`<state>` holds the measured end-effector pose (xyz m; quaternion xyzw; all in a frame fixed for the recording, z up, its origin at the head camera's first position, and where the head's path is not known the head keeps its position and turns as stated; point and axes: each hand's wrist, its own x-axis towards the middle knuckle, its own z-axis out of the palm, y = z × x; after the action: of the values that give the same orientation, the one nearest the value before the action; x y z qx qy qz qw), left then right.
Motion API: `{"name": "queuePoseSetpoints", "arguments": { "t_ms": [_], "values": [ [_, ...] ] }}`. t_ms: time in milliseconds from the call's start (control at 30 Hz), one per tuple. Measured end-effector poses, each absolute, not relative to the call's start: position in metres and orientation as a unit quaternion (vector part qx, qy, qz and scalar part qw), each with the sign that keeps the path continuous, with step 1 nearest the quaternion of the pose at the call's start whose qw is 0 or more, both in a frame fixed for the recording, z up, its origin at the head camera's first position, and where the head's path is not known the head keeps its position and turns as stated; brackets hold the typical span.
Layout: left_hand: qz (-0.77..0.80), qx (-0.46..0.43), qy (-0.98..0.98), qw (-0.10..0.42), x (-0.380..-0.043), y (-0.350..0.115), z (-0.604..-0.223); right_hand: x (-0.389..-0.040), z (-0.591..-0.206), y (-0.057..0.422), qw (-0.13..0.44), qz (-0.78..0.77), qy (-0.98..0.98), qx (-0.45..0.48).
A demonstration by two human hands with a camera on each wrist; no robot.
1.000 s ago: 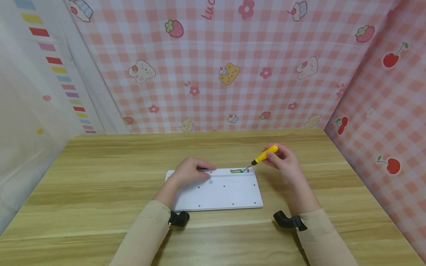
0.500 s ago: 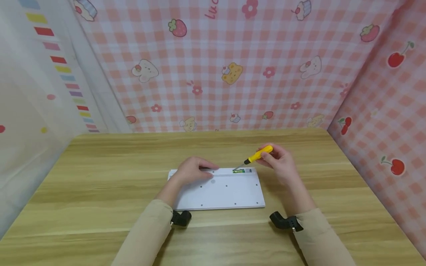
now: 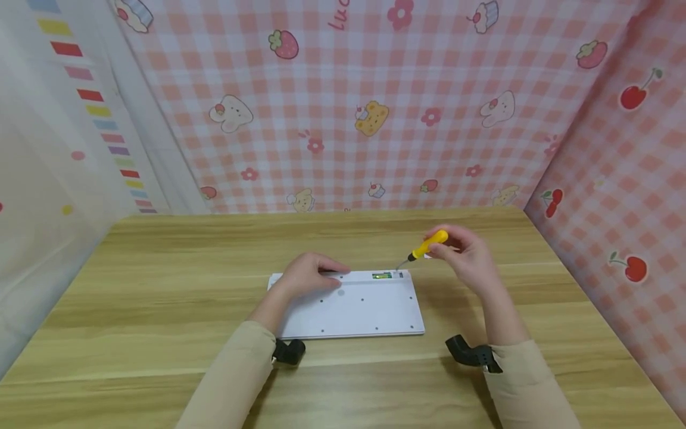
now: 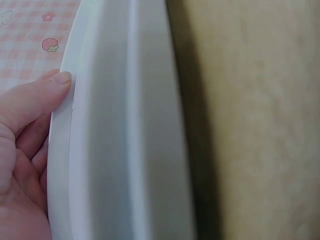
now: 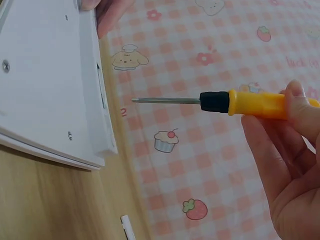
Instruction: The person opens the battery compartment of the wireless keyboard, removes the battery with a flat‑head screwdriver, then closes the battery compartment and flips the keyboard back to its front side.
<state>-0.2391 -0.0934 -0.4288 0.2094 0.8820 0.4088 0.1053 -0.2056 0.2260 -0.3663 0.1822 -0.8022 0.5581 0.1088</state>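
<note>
A white keyboard (image 3: 343, 313) lies face down, screw holes dotting its underside. Its back ridge has an uncovered battery slot with a green battery (image 3: 382, 276) inside. My left hand (image 3: 308, 275) grips the ridge left of the slot, thumb on the near side and fingers over the back edge; the left wrist view shows the thumb (image 4: 42, 97) on the white edge. Between thumb and fingers, my right hand (image 3: 466, 259) holds a screwdriver (image 5: 257, 103) with a yellow handle and black collar. In the right wrist view, its metal tip points at the slot but stands apart from the keyboard.
A small white strip (image 5: 128, 227), perhaps the slot's cover, lies on the wooden table (image 3: 161, 286) behind the right hand. A pink checked cloth (image 3: 343, 155) hangs behind the table's far edge. More cloth hangs at both sides.
The screwdriver tip first moved left along the battery. Now it has lifted out of the slot and back to the right with my right hand. My left hand keeps its grip.
</note>
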Motion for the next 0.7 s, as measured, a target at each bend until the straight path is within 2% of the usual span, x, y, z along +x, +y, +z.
{"name": "queuePoseSetpoints", "arguments": {
  "t_ms": [300, 700],
  "values": [
    [0.403, 0.212, 0.884, 0.107, -0.240, -0.093, -0.430, -0.210, -0.372, 0.216, 0.076, 0.534, -0.823, 0.178],
    [0.405, 0.214, 0.883, 0.103, -0.239, -0.093, -0.428, -0.211, -0.382, 0.214, 0.087, 0.547, -0.819, 0.152]
  ]
}}
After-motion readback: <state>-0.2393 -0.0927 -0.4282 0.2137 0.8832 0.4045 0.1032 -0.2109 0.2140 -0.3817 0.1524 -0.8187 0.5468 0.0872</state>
